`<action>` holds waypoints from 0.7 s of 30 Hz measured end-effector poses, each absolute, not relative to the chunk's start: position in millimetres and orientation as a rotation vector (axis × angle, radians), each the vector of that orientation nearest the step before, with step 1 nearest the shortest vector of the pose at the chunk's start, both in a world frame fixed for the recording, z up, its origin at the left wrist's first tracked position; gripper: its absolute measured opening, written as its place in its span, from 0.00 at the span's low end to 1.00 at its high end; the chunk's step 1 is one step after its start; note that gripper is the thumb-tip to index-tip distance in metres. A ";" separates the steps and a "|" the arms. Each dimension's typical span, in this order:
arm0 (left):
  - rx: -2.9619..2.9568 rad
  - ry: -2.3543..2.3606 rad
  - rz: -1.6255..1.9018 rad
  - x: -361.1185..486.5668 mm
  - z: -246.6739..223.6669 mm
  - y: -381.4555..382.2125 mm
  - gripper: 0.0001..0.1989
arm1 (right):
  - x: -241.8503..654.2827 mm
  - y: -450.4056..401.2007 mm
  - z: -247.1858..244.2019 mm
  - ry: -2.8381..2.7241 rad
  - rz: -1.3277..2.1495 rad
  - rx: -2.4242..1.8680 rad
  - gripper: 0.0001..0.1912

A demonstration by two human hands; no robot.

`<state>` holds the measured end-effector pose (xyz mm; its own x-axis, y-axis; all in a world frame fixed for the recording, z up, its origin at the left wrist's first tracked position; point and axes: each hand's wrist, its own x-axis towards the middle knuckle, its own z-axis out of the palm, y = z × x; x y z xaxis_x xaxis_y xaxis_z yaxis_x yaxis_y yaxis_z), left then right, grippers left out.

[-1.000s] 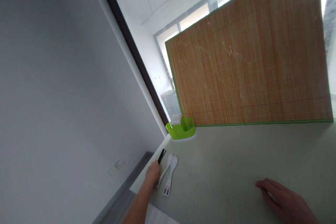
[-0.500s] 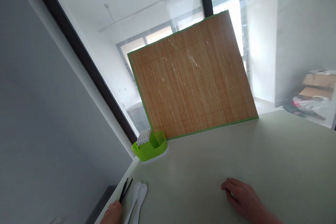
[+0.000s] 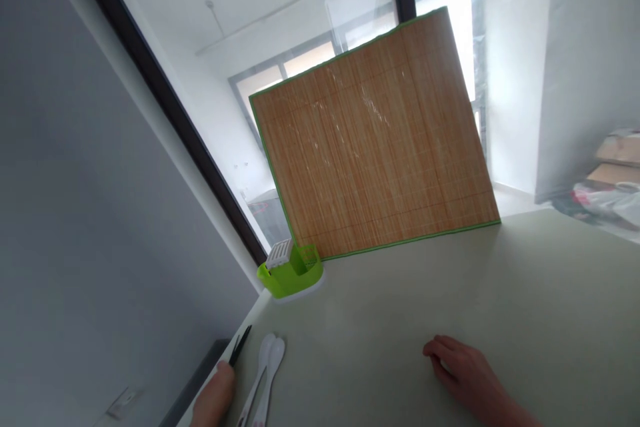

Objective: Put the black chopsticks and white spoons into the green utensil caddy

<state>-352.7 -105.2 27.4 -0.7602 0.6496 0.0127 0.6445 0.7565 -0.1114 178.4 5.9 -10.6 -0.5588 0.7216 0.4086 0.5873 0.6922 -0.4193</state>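
My left hand (image 3: pixel 215 395) is closed on black chopsticks (image 3: pixel 241 345) at the table's left edge, their dark tips pointing away from me. Just right of it lie two white spoons (image 3: pixel 270 363) side by side, bowls away from me, handles running off the bottom of the view. My right hand (image 3: pixel 460 370) rests on the table at the lower right, its fingers curled together with nothing visible in them. A lime-green holder (image 3: pixel 290 279) with a white slatted part stands at the table's far left corner.
A bamboo mat (image 3: pixel 375 140) with green edging leans upright against the glass behind the pale table (image 3: pixel 370 320). A grey wall (image 3: pixel 100 200) rises at the left. Cardboard boxes (image 3: pixel 620 150) and a plastic bag lie beyond the table at the right.
The view has shifted slightly. The black chopstick tips, spread apart before, are now closer together in my left hand. My right hand has kept its curled pose.
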 end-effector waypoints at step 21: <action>-2.424 -2.730 -0.456 71.7 14.8 -30.8 0.28 | 189.0 18.8 -14.3 -1.963 0.633 -1.393 0.25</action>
